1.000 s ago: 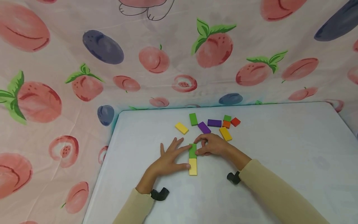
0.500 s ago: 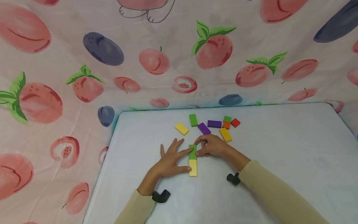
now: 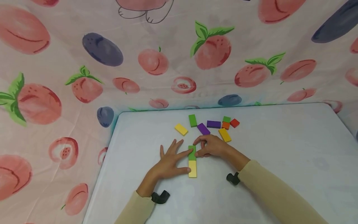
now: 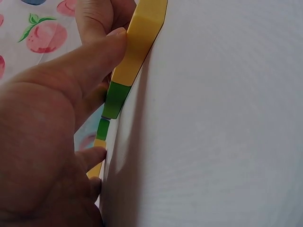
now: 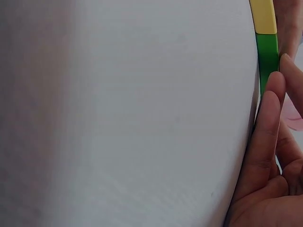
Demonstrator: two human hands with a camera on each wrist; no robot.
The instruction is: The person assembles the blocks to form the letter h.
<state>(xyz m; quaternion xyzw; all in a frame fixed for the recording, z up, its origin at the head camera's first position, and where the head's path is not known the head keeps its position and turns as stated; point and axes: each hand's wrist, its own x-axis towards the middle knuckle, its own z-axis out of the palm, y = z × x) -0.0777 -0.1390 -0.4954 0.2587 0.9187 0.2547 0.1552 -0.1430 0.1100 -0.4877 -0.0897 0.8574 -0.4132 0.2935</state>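
A green block (image 3: 192, 157) and a pale yellow block (image 3: 193, 167) lie end to end in a line on the white table. My left hand (image 3: 169, 163) comes from the left with fingers spread, its index fingertip on the green block and its thumb against the yellow block's left side. From the right, my right hand (image 3: 211, 146) has its thumb at the green block's right side and its curled index finger at the far end. The left wrist view shows the thumb pressed to the yellow block (image 4: 142, 35); in the right wrist view fingertips meet the green block (image 5: 268, 49).
Beyond the hands lie loose blocks: a yellow one (image 3: 181, 129), a green one (image 3: 192, 120), two purple ones, including a lengthwise one (image 3: 213, 124), another yellow one (image 3: 225, 135), and small green, orange (image 3: 225, 125) and red (image 3: 234, 123) pieces. A fruit-print cloth (image 3: 126, 102) borders the table.
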